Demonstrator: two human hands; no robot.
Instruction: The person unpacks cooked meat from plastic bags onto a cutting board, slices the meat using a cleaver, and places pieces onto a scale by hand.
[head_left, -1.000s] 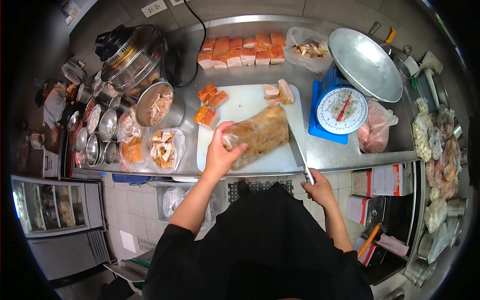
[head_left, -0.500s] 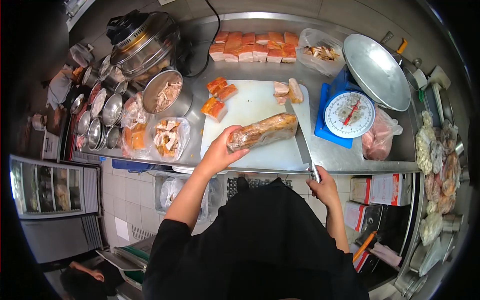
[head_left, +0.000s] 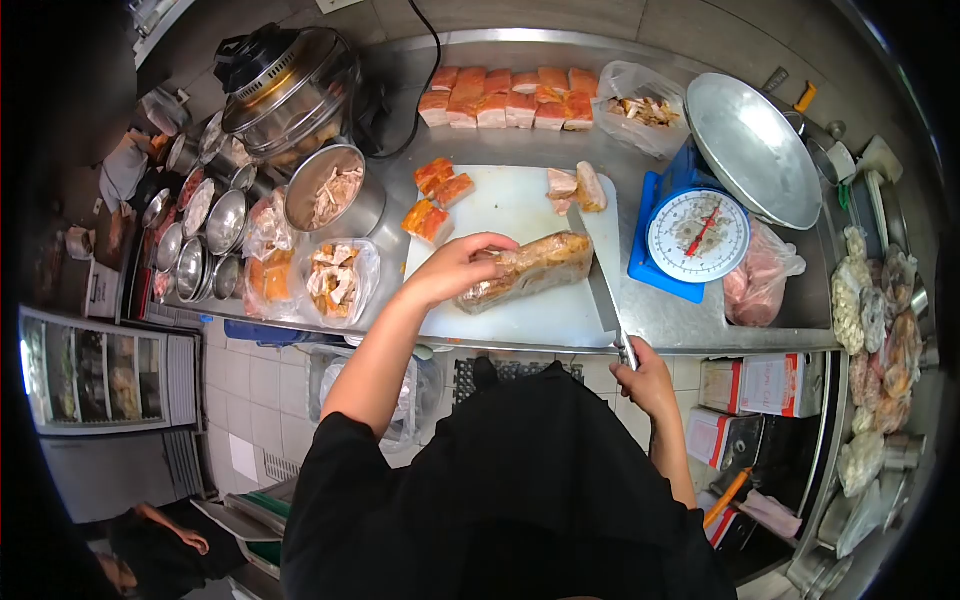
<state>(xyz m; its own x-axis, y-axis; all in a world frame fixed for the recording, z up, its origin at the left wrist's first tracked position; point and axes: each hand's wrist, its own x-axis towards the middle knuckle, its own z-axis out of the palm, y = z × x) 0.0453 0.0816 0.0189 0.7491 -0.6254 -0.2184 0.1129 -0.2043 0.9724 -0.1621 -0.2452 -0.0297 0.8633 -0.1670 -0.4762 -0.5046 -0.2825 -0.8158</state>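
Through the head view, I have the wrapped meat [head_left: 545, 270] lying slantwise on the white cutting board [head_left: 510, 205], toward its near side, with clear film shining over its browned surface. My left hand [head_left: 462, 268] lies over its left end, fingers bent across the top; how tightly they press, I cannot tell. My right hand [head_left: 648, 378] is closed around the handle of the knife [head_left: 606, 298] at the near right of the board. The blade points away from me, just beside the right end of the wrapped meat.

On the far left of the board I see browned chunks [head_left: 427, 220], and on the far right a few pale meat pieces [head_left: 591, 188]. Beyond the board, along the far side of the steel counter [head_left: 520, 148], sit rows of red-topped meat blocks [head_left: 492, 112], with an open bag of scraps [head_left: 645, 112] to their right. The blue scale [head_left: 698, 236] stands right of the board, a bag of pink meat [head_left: 762, 280] beside it. To the left are a steel pot [head_left: 362, 212] holding meat strips and, nearer, a bag of chunks [head_left: 335, 285].
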